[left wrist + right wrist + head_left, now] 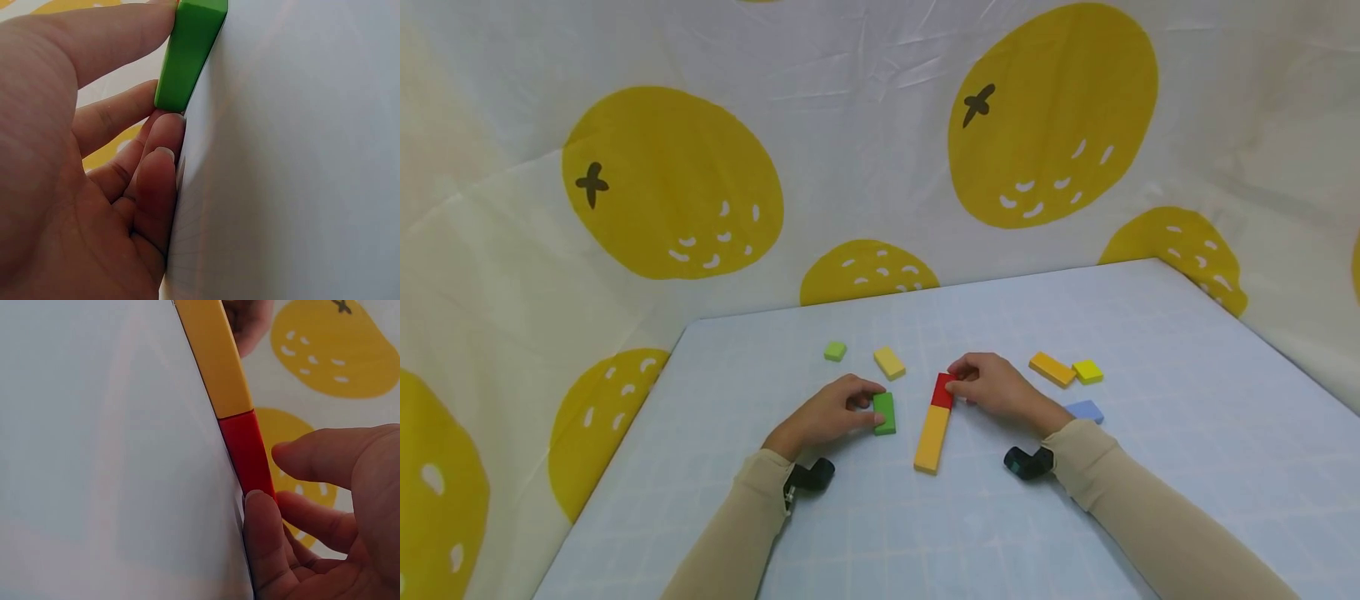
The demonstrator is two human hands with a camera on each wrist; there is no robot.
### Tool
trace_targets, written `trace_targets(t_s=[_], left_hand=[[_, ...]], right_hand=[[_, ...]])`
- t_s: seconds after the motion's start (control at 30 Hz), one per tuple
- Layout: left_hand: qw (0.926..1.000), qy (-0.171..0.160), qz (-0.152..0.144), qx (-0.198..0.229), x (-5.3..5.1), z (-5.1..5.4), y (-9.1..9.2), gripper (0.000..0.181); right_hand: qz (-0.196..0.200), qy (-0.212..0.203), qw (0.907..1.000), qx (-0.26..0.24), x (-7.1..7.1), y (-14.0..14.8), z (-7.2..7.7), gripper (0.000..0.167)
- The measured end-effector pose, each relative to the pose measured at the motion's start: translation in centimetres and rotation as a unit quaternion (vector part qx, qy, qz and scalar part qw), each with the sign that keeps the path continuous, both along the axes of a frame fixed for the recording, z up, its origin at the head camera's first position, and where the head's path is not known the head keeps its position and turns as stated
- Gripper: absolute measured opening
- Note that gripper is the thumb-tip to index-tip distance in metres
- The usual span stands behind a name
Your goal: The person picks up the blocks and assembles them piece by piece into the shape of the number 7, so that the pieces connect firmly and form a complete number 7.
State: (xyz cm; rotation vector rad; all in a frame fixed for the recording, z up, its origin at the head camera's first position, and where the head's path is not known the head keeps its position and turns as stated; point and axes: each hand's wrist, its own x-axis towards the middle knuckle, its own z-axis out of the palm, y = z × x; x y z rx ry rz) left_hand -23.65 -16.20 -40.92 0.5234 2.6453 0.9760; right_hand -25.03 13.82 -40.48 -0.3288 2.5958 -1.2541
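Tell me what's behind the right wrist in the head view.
Part of a blue block shows behind the right wrist, with an orange block and a small yellow block farther back. The blue block's remainder is covered; anything else hidden there cannot be seen.

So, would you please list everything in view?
Table: 1, pale blue, centre.
Backdrop: 1, whitish, behind table.
Fruit prints: several, yellow, on backdrop.
Long block: 1, orange-yellow, mid-table.
Red block: 1, red, touching the long block.
Green block: 1, green, left of centre.
Small green block: 1, light green, back left.
Pale block: 1, pale yellow, centre back.
Orange block: 1, orange, right.
Small yellow block: 1, bright yellow, beside the orange block.
Blue block: 1, blue, right, partly hidden.
Wrist cameras: 2, black, one per wrist.
Sleeves: 2, beige, on the forearms.
Left hand: 1, bare, pinching the green block.
Right hand: 1, bare, at the red block.
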Motion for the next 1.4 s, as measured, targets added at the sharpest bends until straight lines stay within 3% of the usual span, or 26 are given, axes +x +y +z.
trace_targets(t_s=[0.3,0.6,1.0,1.4], left_hand=[[0.9997,0.018,-0.011,0.008,0.01,-0.14,0.15,0.045],[1.0000,0.008,0.004,0.005,0.45,0.26,-0.09,0.044],[0.9997,0.020,-0.011,0.009,-0.05,0.04,-0.16,0.048],[0.9999,0.005,-0.006,0.007,0.13,0.07,0.04,0.054]], right_hand=[[-0.002,0.011,0.9999,-0.001,-0.10,0.38,-0.54,0.033],[-0.014,0.000,0.9999,-0.007,0.21,-0.10,-0.52,0.036],[-0.004,0.015,0.9998,-0.009,0.06,0.31,-0.56,0.038],[0.002,0.021,0.9998,0.007,0.56,0.34,-0.57,0.040]])
